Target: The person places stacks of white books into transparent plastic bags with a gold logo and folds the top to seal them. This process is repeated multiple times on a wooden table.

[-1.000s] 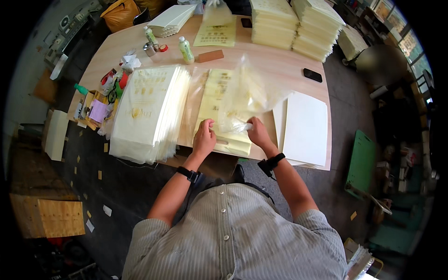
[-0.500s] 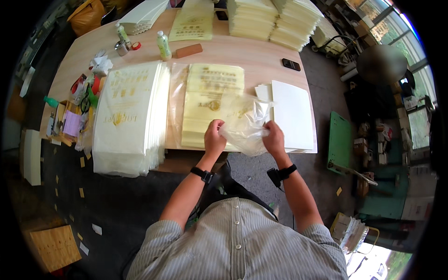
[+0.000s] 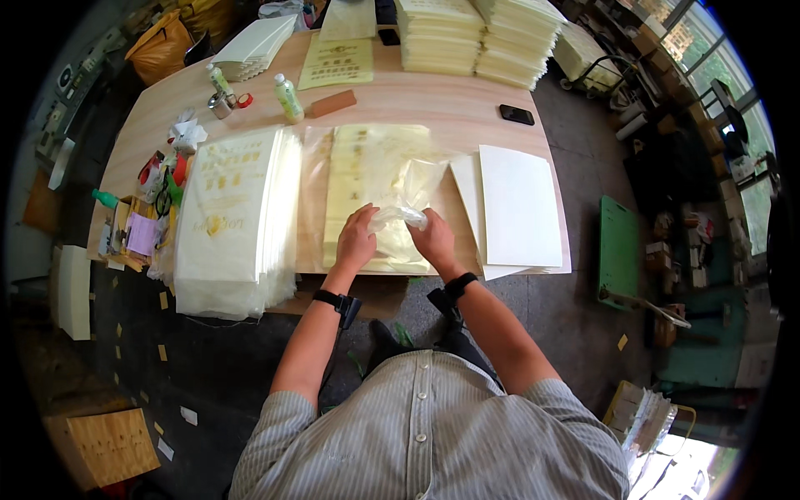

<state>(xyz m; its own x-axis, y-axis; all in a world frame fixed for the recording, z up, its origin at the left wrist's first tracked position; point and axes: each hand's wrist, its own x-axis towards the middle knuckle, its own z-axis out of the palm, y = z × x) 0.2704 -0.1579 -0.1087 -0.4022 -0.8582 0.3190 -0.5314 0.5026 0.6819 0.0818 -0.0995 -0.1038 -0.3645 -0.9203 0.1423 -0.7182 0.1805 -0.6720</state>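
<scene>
Between my hands is a clear plastic bag [image 3: 422, 179], its near edge gathered and crumpled. My left hand [image 3: 357, 239] pinches one side of that edge, and my right hand [image 3: 434, 238] grips the other. The bag spreads away from me over a pile of yellowish printed plastic bags [image 3: 346, 187] on the table. To the right of my right hand lie white boards [image 3: 522, 204], overlapping and slightly askew. Left of the pile rests a thick stack of white printed sheets in clear sleeves [image 3: 221, 233], hanging over the near table edge.
Toward the back stand a green-labelled bottle [image 3: 288, 98], a brown block [image 3: 331, 103] and tall stacks of yellowish sheets [image 3: 439, 37]. A phone [image 3: 517, 114] lies near the right edge. Tools and tape crowd the left edge around a wooden box [image 3: 125, 229]. A green cart [image 3: 618, 248] stands right of the table [image 3: 467, 108].
Both hands have moved left and come closer together, bunching the bag's near edge. The bag now lies over the yellowish pile. The view has shifted slightly.
</scene>
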